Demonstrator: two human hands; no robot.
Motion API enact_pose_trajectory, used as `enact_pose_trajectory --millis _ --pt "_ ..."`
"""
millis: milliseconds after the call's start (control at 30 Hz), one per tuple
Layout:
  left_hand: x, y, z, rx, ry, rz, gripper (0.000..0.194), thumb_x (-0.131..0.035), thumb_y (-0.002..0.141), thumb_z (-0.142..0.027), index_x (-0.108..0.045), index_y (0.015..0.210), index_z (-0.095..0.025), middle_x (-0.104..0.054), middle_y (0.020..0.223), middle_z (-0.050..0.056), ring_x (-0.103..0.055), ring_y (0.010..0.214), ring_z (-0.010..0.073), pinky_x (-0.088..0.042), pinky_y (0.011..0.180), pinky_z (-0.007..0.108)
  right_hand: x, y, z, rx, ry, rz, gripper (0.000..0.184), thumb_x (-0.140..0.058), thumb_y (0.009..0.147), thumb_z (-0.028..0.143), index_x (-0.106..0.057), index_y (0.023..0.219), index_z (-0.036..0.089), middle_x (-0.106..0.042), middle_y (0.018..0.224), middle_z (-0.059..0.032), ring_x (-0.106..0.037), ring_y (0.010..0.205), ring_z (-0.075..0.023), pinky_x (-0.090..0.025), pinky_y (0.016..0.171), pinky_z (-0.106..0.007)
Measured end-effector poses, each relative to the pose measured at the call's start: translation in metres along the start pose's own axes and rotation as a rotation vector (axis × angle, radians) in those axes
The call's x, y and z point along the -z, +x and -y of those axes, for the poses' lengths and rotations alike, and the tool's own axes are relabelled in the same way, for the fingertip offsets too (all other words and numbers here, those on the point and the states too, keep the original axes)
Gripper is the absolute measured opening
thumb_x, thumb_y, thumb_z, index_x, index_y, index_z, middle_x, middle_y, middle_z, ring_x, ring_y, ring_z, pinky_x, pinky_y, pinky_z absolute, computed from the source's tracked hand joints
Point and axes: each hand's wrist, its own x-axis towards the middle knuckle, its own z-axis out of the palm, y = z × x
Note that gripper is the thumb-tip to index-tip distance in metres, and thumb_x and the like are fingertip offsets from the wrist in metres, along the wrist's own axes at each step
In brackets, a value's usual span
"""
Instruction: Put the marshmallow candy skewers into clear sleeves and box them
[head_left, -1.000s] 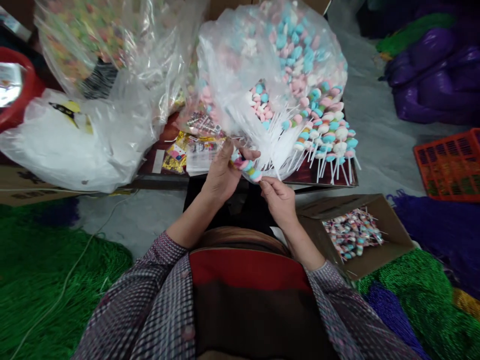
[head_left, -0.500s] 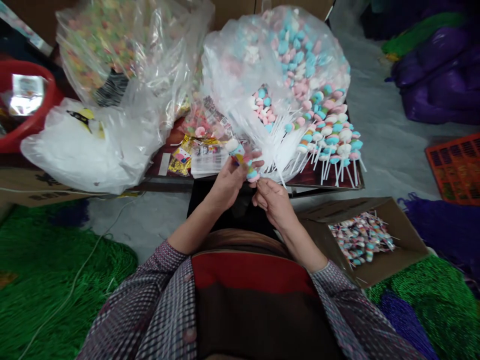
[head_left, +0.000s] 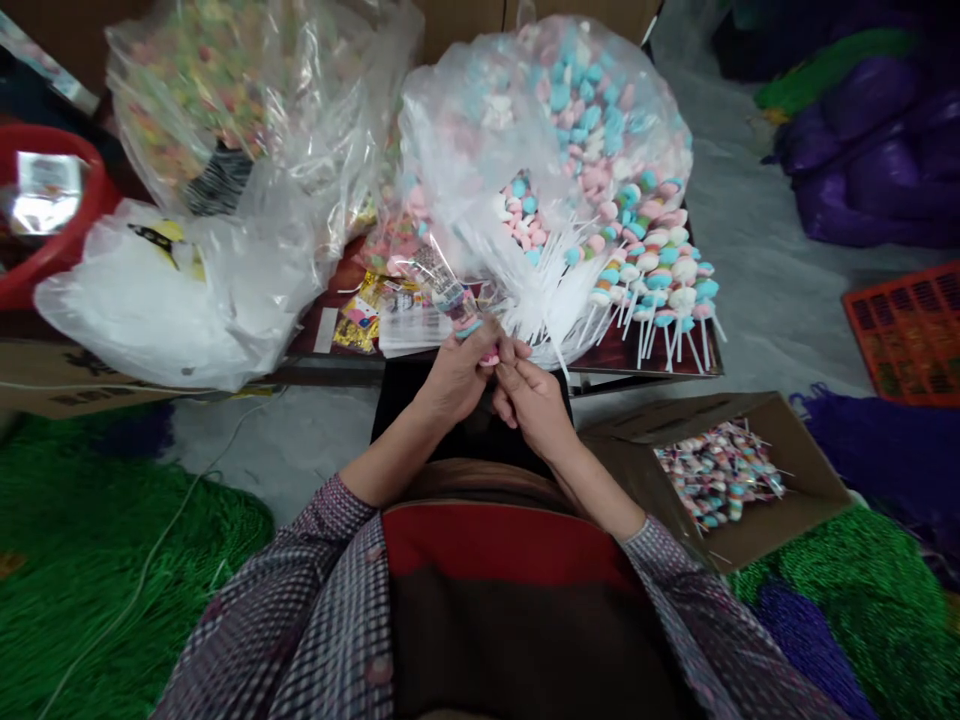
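Observation:
Between my hands, just over the table's front edge, is a marshmallow lollipop [head_left: 466,322] with a clear printed wrapper around its upper part. My left hand [head_left: 455,380] is closed around its middle. My right hand [head_left: 534,393] pinches at the pink lower end, where the stick is mostly hidden by the fingers. Behind the hands lies a stack of flat clear wrappers [head_left: 409,335]. A bundle of white sticks [head_left: 553,295] fans out to the right, and several marshmallow lollipops [head_left: 664,270] lie in a pile at the table's right corner.
A big bag of pink, blue and white marshmallows [head_left: 585,100] stands at the back. Bags of coloured candy [head_left: 202,90] and a red basin [head_left: 97,190] are at left. On the floor at right, a cardboard box [head_left: 814,500] holds wrapped lollipops, near an orange crate [head_left: 907,325].
The clear wrapper now stands up around the lollipop, where its marshmallows showed more plainly before. Both hands have drawn closer together and the left fingers have closed in.

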Motion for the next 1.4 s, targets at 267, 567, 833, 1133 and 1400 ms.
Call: enact_pose_trajectory --millis 267,567,833,1133,1400 --pt "0.009 -0.001 0.006 0.011 0.071 0.074 0.045 -0.073 0.079 -0.066 -0.059 0.076 -0.022 -0.060 0.065 -0.001 -0.064 0.062 0.0151 -0.050 0.052 0.027 0.003 0.002 0.005 -0.004 -0.056 -0.007 0.048 -0.058 0.091 0.064 -0.072 0.093 0.018 -0.050 0.048 0.0096 -0.039 0.038 -0.0050 -0.031 0.042 -0.021" --pt "0.024 0.014 -0.027 -0.125 -0.030 -0.035 0.048 -0.067 0.084 -0.067 -0.063 0.112 -0.029 -0.069 0.089 0.002 -0.071 0.090 0.0197 -0.057 0.074 0.034 -0.003 -0.002 0.001 -0.044 -0.029 0.072 0.045 -0.057 0.092 0.065 -0.069 0.094 0.021 -0.040 0.042 0.0125 -0.037 0.038 -0.0061 -0.036 0.049 -0.023" --pt "0.004 -0.008 0.007 0.041 0.044 0.023 0.049 -0.072 0.080 -0.064 -0.062 0.107 -0.025 -0.059 0.071 -0.003 -0.056 0.060 0.0118 -0.041 0.047 0.023 -0.007 0.010 0.002 0.023 0.017 -0.016 0.046 -0.059 0.090 0.066 -0.057 0.075 0.022 -0.043 0.042 0.0117 -0.036 0.037 -0.0054 -0.034 0.046 -0.022" --pt "0.038 -0.003 -0.008 -0.468 0.936 -0.052 0.036 -0.057 0.094 -0.052 -0.057 0.072 -0.024 -0.057 0.072 0.003 -0.049 0.075 0.0201 -0.039 0.079 0.037 0.006 0.004 0.006 0.075 -0.098 -0.005 0.042 -0.056 0.095 0.060 -0.069 0.102 0.021 -0.053 0.056 0.0090 -0.043 0.045 -0.0053 -0.035 0.049 -0.022" --pt "0.034 -0.009 0.013 -0.504 1.203 0.067 0.033 -0.041 0.100 -0.041 -0.053 0.075 -0.023 -0.060 0.077 0.007 -0.052 0.073 0.0223 -0.037 0.075 0.036 0.010 -0.001 -0.009 0.128 -0.206 -0.112 0.052 -0.050 0.099 0.054 -0.054 0.145 0.029 -0.060 0.066 0.0050 -0.048 0.049 -0.0108 -0.042 0.052 -0.027"
